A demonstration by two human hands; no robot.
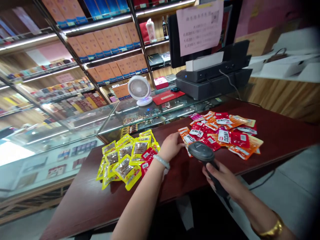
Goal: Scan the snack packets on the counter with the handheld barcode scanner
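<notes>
My right hand [217, 173] is wrapped round the handle of a dark barcode scanner [201, 151], whose head points left and forward over the table's front part. Beside the scanner, my left hand [171, 146] reaches in with its thumb apart from the fingers; its fingertips are at the edge of an orange snack packet [184, 132]. Whether they touch it I cannot tell. That packet lies at the left edge of a heap of red and orange snack packets [236, 138]. Left of my left wrist are yellow snack packets [126, 151], with small red packets [148, 155] partly hidden by my forearm.
The packets lie on a dark red-brown table [86, 195]. Behind it stands a glass counter [150, 115] with a white fan [140, 90], a red mat [168, 97] and a cash register [212, 83] with a monitor. Shelves of boxes [105, 43] line the back.
</notes>
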